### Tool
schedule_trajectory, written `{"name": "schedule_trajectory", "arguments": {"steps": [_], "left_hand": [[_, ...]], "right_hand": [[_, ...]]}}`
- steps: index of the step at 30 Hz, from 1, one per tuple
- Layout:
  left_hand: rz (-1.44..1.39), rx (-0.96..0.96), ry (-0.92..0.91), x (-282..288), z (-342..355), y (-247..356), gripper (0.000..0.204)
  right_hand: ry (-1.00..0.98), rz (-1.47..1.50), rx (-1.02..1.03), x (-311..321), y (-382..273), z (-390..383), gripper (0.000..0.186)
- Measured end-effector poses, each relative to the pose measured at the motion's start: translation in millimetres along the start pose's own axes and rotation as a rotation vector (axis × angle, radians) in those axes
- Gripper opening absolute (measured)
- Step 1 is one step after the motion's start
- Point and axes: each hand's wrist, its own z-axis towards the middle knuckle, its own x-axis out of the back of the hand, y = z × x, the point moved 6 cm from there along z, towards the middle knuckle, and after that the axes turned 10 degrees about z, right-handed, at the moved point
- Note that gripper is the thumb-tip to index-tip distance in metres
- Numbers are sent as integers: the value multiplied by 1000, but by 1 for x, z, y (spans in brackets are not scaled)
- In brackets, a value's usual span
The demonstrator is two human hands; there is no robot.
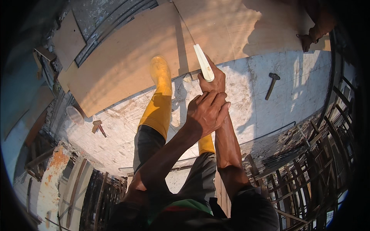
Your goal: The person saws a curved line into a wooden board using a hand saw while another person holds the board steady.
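My right hand (216, 80) is closed round the white handle (203, 63) of a handsaw. Its thin blade (185, 24), seen nearly edge-on, stretches away over a large brown plywood sheet (127, 73). My left hand (208, 112) is wrapped over my right wrist, with the fingers across it. My left foot, in a yellow rubber boot (160, 73), rests on the sheet's near edge. The other yellow boot (206, 144) is mostly hidden behind my arms. At the far right, another person's hand (305, 41) lies on the sheet.
A hammer (272, 85) lies on the tiled floor (239, 96) to the right, and a second hammer (99, 128) to the left near a whitish container (74, 115). Smaller board pieces (68, 40) lie at the far left. Wooden slats and bars (304, 173) crowd the lower right.
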Motion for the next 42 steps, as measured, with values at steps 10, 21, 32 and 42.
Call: {"name": "schedule_trajectory", "arguments": {"steps": [10,21,32,42], "left_hand": [[22,90,183,18,-13,-8,33],[1,90,35,4,4,4,38],[-93,173,89,-11,-10,2,31],[-75,90,48,-33,-37,12,37]], "right_hand": [[43,-72,87,-47,44,71,65],[-55,211,421,-24,143,56,72],[-182,198,-86,10,162,-58,65],[69,-5,108,-18,51,2,61]]}}
